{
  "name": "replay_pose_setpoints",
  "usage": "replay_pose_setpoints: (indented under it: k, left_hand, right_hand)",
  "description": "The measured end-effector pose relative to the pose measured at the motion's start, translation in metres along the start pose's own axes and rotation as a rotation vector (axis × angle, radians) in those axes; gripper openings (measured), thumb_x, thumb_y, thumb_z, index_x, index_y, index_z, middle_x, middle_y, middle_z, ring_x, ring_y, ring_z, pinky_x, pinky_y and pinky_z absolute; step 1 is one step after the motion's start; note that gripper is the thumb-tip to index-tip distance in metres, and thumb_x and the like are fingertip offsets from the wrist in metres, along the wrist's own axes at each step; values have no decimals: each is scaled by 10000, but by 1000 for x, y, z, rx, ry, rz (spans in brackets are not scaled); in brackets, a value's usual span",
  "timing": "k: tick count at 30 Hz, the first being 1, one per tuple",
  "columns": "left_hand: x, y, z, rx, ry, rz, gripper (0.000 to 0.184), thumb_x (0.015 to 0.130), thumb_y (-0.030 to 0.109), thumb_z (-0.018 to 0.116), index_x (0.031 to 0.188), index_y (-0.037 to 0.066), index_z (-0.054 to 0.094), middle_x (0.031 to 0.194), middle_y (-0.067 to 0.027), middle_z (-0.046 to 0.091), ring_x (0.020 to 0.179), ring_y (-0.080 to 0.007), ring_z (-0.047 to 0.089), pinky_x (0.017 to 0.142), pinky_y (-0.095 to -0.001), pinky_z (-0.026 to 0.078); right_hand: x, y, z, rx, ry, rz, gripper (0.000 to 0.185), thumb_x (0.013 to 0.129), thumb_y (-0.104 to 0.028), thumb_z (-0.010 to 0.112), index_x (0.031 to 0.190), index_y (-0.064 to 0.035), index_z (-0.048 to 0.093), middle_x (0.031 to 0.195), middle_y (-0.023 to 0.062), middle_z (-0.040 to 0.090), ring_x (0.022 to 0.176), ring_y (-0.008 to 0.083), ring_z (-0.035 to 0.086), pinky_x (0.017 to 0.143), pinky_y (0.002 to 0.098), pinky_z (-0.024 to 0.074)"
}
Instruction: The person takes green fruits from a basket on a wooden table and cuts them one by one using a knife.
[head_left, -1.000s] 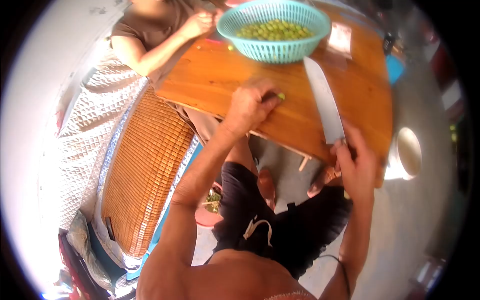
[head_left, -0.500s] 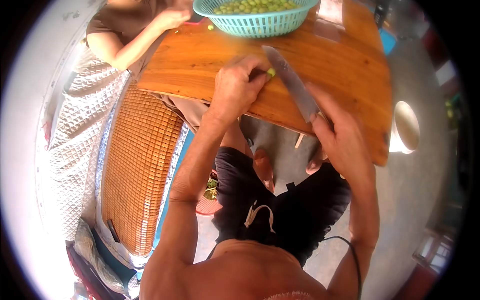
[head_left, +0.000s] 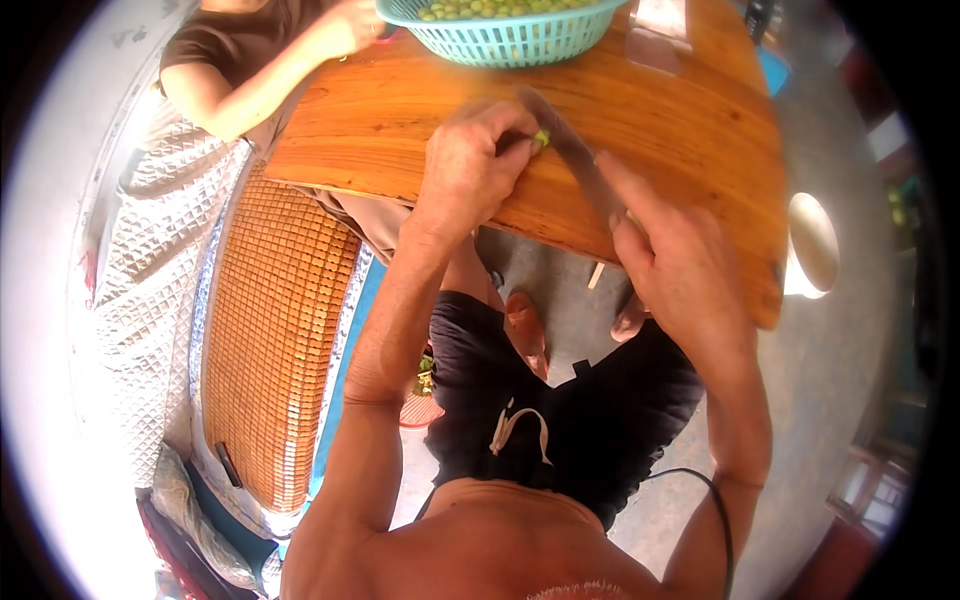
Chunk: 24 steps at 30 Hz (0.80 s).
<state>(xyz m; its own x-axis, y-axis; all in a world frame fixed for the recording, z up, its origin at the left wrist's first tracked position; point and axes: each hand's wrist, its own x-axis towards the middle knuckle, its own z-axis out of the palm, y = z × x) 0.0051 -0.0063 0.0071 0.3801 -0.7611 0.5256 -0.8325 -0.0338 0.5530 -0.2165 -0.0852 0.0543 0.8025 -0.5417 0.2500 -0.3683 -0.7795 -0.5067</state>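
Observation:
My left hand (head_left: 480,158) pinches a small green fruit (head_left: 541,138) between thumb and fingers, just above the wooden table (head_left: 690,140). In my right hand (head_left: 672,235) is a knife, its handle wrapped by the fingers and the index finger stretched along the blade. The knife blade (head_left: 575,150) points away from me, its edge beside the fruit; whether it touches the fruit I cannot tell. A turquoise plastic basket (head_left: 510,48) full of similar green fruits (head_left: 490,8) stands at the table's far side.
Another person's hand (head_left: 355,28) and forearm rest at the table's far left, near the basket. A white bucket (head_left: 810,245) stands on the floor to the right. Left of me is a seat with a woven beaded mat (head_left: 285,340). A red basket (head_left: 420,410) sits by my leg.
The knife blade has turned more edge-on and looks thinner, tilting with my right hand. My left hand keeps its pinch on the fruit. The other person's hand has shifted slightly.

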Motion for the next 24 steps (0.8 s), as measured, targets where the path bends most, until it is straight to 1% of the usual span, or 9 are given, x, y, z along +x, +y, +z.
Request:
replay_pose_setpoints:
  k: [1,4,8,10,14,16,19,24]
  left_hand:
    - [0,0,0,9,-4,9,153,842,63,768,978,35,706,943,-117,706,849,-265,695,777,-347,557]
    - [1,0,0,8,-5,17,153,841,64,771,979,39,708,941,-117,705,848,-267,695,773,-349,558]
    - [1,-1,-2,4,-6,26,152,840,70,773,977,45,712,937,-119,703,847,-273,695,766,-354,558]
    - [1,1,-2,6,-6,33,149,841,72,772,976,47,713,936,-119,702,847,-276,695,765,-356,558]
    - [1,2,-3,13,-6,44,142,846,79,769,976,54,717,931,-121,700,849,-284,695,766,-362,557]
    - [1,1,-3,13,-8,43,141,847,80,768,977,55,718,931,-120,699,850,-285,694,767,-364,556]
    - [1,1,-4,13,-13,41,141,848,81,768,977,56,718,931,-118,698,852,-289,693,768,-366,555]
    - [2,2,-4,29,-15,57,142,845,81,768,974,56,716,935,-116,698,854,-296,693,770,-369,555]
  right_hand:
    - [1,-1,1,19,-5,12,447,921,-99,590,1368,-116,608,798,255,655,745,439,657,713,508,506]
    - [5,0,4,64,12,-15,450,921,-98,592,1370,-109,607,801,257,653,740,440,652,707,503,508]
    - [11,2,8,36,-12,0,452,918,-88,595,1370,-99,608,800,260,647,733,441,648,702,498,506]
    - [13,5,13,41,58,-101,419,942,-119,593,1360,-96,612,782,231,674,709,420,659,673,527,511]
    - [17,2,12,73,33,-75,417,941,-108,586,1357,-91,613,795,235,678,722,427,659,683,528,512]
    - [19,-1,11,87,4,-28,442,917,-88,588,1358,-83,614,818,271,638,753,439,642,702,499,489]
    - [22,-1,13,104,34,-62,431,920,-91,581,1349,-76,617,830,278,638,768,444,642,715,510,483]
    - [25,-4,11,107,3,-25,410,933,-115,571,1338,-74,619,855,281,651,795,455,648,738,520,488]
